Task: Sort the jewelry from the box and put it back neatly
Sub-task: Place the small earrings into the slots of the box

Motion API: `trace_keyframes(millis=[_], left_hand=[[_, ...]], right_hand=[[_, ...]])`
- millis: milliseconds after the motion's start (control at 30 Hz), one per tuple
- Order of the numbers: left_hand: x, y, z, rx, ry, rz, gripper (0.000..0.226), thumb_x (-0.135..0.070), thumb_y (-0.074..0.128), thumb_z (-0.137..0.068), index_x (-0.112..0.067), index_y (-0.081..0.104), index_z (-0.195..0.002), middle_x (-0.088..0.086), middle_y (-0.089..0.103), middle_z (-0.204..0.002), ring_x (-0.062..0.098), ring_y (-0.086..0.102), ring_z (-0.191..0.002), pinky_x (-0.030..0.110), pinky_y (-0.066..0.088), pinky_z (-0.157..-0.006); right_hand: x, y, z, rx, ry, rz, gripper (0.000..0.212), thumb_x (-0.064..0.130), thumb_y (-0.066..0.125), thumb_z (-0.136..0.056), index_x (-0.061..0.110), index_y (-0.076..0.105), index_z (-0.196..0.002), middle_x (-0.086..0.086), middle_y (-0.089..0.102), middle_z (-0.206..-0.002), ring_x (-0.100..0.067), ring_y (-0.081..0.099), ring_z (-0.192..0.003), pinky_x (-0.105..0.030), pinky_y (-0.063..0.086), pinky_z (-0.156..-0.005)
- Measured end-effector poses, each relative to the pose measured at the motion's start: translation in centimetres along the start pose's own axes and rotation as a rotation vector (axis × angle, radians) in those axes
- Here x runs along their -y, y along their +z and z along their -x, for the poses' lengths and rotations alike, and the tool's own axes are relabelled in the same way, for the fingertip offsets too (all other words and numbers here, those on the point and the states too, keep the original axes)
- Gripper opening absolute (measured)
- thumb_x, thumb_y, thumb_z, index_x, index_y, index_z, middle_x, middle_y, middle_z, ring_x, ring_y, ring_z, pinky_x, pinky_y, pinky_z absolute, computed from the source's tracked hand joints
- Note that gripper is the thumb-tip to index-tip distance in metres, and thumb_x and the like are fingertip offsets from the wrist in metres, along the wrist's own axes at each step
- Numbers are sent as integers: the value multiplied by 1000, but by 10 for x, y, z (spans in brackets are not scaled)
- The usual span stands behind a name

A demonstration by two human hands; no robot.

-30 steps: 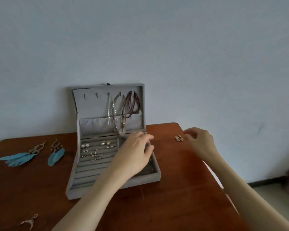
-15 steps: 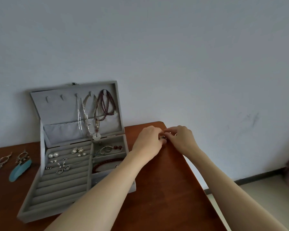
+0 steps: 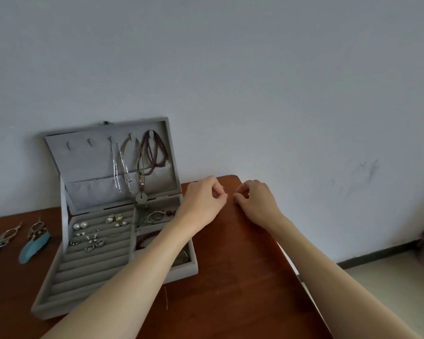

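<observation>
An open grey jewelry box stands on the wooden table. Necklaces hang inside its lid. Small earrings sit in the ring rolls, and bracelets lie in the right compartments. Right of the box, near the table's far corner, my left hand has its fingers curled and thumb and forefinger pinched on a small earring that barely shows. A short gap away, my right hand pinches another small metal earring at its fingertips.
Two blue feather earrings lie on the table left of the box. The wall runs close behind the box. The table's right edge drops off to the floor just under my right forearm.
My left hand left the box and joined my right hand at the small earrings by the corner. The two hands then drew slightly apart, each pinching a piece. The view swung right.
</observation>
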State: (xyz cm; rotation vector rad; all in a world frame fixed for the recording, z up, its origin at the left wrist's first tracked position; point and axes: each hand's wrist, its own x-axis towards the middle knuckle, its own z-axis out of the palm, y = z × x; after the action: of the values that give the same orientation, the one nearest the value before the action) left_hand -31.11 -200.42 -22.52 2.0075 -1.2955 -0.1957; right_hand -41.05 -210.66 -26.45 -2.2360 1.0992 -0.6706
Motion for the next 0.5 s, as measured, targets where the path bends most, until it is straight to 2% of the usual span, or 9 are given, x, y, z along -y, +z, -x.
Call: trace_keyframes(millis=[100, 167, 267, 367, 500], left_hand=[[-2, -25, 9, -69, -43, 172, 9, -20, 65, -84, -18, 60, -77, -7, 66, -80, 5, 58, -78, 8, 40, -62], [-1, -44, 19, -74, -77, 303, 8, -19, 67, -83, -15, 62, -78, -3, 67, -77, 6, 59, -73, 8, 42, -64], [6, -71, 36, -65, -112, 405, 6, -19, 67, -82, -13, 68, -82, 1, 69, -73, 8, 62, -70, 16, 46, -71], [16, -93, 53, -74, -177, 521, 4, -18, 67, -82, -17, 71, -81, -7, 64, -62, -1, 53, -54, 12, 41, -55], [29, -120, 76, -119, -263, 644, 10, -18, 67, -81, -12, 72, -88, 1, 59, -63, 7, 48, -54, 15, 38, -49]], right_hand=[[13, -7, 10, 0, -7, -99, 8, 19, 57, -87, 14, 62, -90, 3, 64, -89, -15, 56, -89, -23, 40, -74], [30, -14, 20, 0, -11, -247, 4, 18, 62, -82, 14, 64, -84, 5, 68, -83, -12, 61, -83, -21, 44, -69], [65, -21, 39, 59, -64, -436, 2, 16, 66, -79, 15, 64, -80, 1, 71, -76, -11, 67, -77, -22, 51, -70], [98, -23, 58, 143, -111, -601, 5, 12, 65, -82, 13, 62, -79, -1, 71, -73, -3, 64, -65, -12, 46, -59], [131, -14, 76, 272, -102, -763, 7, 8, 66, -83, 4, 61, -87, -1, 67, -68, -2, 56, -54, -12, 42, -51]])
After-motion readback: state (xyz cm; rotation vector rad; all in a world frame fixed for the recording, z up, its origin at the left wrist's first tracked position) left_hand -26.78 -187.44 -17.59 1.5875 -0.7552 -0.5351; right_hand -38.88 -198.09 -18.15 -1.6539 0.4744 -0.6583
